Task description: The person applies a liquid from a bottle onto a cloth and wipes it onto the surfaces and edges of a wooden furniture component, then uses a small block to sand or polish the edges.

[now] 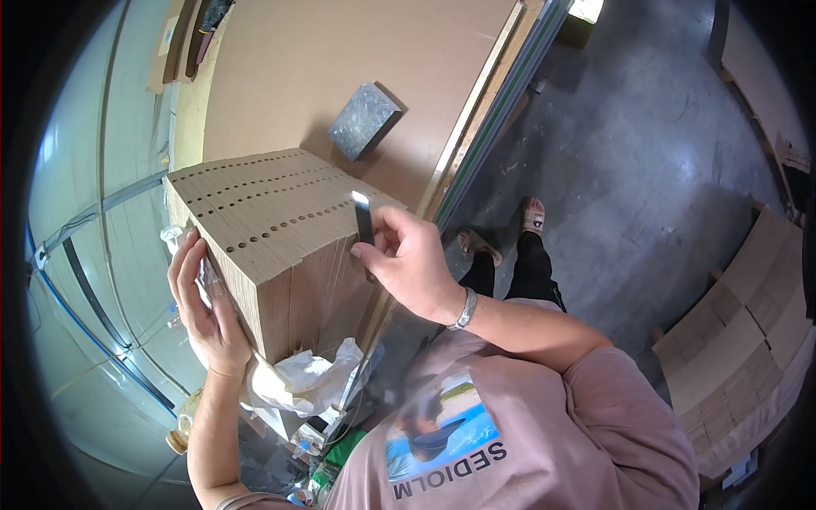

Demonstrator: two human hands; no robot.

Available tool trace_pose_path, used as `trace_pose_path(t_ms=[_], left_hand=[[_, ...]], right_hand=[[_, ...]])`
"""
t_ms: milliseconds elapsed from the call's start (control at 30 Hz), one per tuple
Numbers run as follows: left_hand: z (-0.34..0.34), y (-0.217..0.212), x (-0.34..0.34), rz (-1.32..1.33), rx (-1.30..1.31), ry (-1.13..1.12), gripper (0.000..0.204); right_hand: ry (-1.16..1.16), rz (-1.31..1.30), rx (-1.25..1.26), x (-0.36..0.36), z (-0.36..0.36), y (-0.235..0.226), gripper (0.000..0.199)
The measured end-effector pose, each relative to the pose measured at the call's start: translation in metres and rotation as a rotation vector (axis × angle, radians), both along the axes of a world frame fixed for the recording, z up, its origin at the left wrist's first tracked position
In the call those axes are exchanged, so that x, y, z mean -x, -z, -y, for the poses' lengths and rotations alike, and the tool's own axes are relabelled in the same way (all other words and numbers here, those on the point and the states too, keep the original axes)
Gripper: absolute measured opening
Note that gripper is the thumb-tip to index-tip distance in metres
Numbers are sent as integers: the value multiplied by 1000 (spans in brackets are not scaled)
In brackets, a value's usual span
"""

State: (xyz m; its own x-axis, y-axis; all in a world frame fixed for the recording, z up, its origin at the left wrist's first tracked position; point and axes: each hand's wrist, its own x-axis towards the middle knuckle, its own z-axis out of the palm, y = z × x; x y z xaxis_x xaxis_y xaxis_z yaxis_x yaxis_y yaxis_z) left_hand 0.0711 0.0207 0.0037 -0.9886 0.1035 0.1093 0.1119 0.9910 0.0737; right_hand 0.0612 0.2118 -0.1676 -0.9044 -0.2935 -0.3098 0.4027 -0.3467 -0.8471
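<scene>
A tall stack of thin wood-coloured boards point(280, 208) stands in front of me, its top face marked by several rows of small dark holes. My left hand point(206, 310) lies against the stack's left side, fingers stretched along it near the top edge. Between the thumb and fingers of my right hand point(412, 263) is a narrow flat dark metal blade point(364, 221), held upright with its tip catching the light. It is at the stack's right edge; whether it touches the boards I cannot tell. Crumpled white wrapping point(310, 374) hangs by the stack's near lower end.
Behind the stack, a grey rectangular block point(364, 121) rests on a large brown board surface point(289, 64). A wooden and green-striped edge point(476, 110) runs along its right. More boards are piled point(748, 340) at the lower right. Grey concrete floor point(629, 153) lies to the right.
</scene>
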Motion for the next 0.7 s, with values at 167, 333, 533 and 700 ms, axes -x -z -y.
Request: trace_pose_path(t_ms=[167, 333, 533, 700], left_hand=[[0, -1, 0, 10, 9, 7, 40], [-1, 0, 1, 2, 7, 13, 40], [-2, -1, 3, 8, 14, 9, 40], [-1, -3, -1, 6, 7, 7, 40]], right_hand=[[-14, -63, 21, 1, -4, -11, 10], [26, -154, -53, -2, 1, -10, 16], [110, -166, 39, -8, -3, -11, 13], [78, -67, -117, -4, 5, 20, 13]])
